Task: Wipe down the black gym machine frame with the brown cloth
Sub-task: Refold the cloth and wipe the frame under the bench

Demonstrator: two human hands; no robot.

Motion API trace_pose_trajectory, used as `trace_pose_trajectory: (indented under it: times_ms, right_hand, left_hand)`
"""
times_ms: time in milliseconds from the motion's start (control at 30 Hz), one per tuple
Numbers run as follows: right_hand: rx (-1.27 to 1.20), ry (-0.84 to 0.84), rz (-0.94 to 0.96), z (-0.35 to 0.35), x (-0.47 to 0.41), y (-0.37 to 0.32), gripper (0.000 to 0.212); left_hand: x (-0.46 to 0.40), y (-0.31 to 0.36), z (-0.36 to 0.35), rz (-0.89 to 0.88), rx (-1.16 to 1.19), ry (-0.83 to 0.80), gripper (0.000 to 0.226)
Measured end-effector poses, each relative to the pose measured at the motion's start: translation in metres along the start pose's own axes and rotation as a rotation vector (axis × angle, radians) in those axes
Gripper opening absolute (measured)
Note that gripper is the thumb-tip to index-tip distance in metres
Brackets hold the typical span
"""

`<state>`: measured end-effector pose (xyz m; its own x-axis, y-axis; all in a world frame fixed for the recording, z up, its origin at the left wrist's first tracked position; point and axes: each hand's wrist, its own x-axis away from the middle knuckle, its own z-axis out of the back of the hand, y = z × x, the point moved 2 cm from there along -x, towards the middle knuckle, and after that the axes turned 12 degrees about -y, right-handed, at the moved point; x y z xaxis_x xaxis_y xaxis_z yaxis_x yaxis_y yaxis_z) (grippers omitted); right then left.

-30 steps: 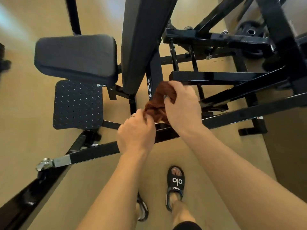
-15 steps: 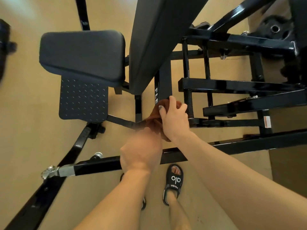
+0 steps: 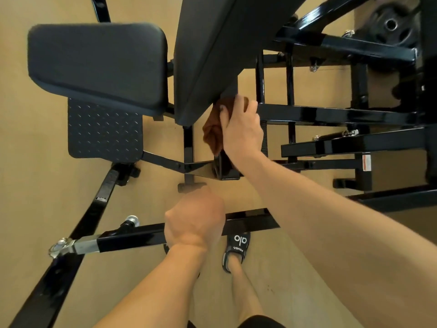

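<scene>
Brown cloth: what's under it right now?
The right hand presses the brown cloth against the black upright post of the machine frame, just below the back pad. Only the post's base shows; the covered stretch is hidden.

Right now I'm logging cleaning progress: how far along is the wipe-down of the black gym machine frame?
No finished part can be told from this view. In hand: the right hand presses the brown cloth against the black upright post beneath the padded backrest. The left hand is curled, holding nothing. Left: the black crossbars, untouched by the cloth.
</scene>
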<state>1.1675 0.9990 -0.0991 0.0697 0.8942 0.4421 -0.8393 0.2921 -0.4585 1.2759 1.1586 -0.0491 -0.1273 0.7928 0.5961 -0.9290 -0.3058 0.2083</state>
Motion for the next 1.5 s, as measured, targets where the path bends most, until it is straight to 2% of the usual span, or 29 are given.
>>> trace_pose_trajectory:
  times_ms: [133,233,333,467,600,733,833,967,1133,1233,1367,1433,1500]
  right_hand:
    - [0.090,-0.162,-0.014,-0.018,0.055,0.018,0.061]
    - [0.093,-0.202,0.008,-0.019,0.064,0.027,0.059]
    - [-0.070,-0.131,0.019,-0.012,0.034,0.030,0.045]
    - [-0.210,0.002,-0.080,0.002,-0.024,0.013,0.037]
    - [-0.110,0.010,-0.091,0.006,-0.027,-0.001,0.040]
    - [0.077,-0.145,-0.072,-0.014,0.040,0.007,0.056]
    - [0.093,-0.224,-0.068,-0.020,0.067,0.015,0.060]
    - [0.049,-0.119,-0.001,-0.008,0.019,0.011,0.051]
    - [-0.070,-0.024,-0.046,0.008,-0.033,-0.006,0.046]
    - [0.025,-0.098,-0.036,-0.004,0.011,0.001,0.056]
    - [0.091,-0.279,-0.058,-0.027,0.075,0.023,0.066]
    - [0.049,-0.329,-0.088,-0.031,0.080,0.025,0.067]
    - [-0.069,-0.283,-0.133,-0.025,0.071,0.024,0.062]
  left_hand:
    - [0.003,0.003,0.004,0.000,-0.003,-0.006,0.029]
    - [0.003,0.003,0.003,0.018,0.004,-0.027,0.031]
    - [0.003,0.002,0.003,0.009,0.007,-0.041,0.030]
    - [0.002,0.001,0.001,0.005,0.019,-0.031,0.028]
    - [0.002,-0.001,0.000,0.005,0.012,-0.026,0.028]
    - [0.003,0.002,0.002,0.011,-0.018,-0.028,0.031]
    - [0.005,0.004,0.004,0.006,-0.009,-0.021,0.031]
    - [0.004,0.001,0.002,0.006,-0.006,-0.015,0.028]
    - [0.004,0.000,0.001,0.002,0.031,-0.010,0.027]
    - [0.003,0.000,0.000,0.014,0.007,-0.012,0.027]
    - [0.004,0.003,0.003,0.011,-0.013,-0.008,0.028]
    - [0.005,0.004,0.004,0.007,-0.008,-0.002,0.028]
    - [0.005,0.003,0.004,0.003,-0.001,0.008,0.028]
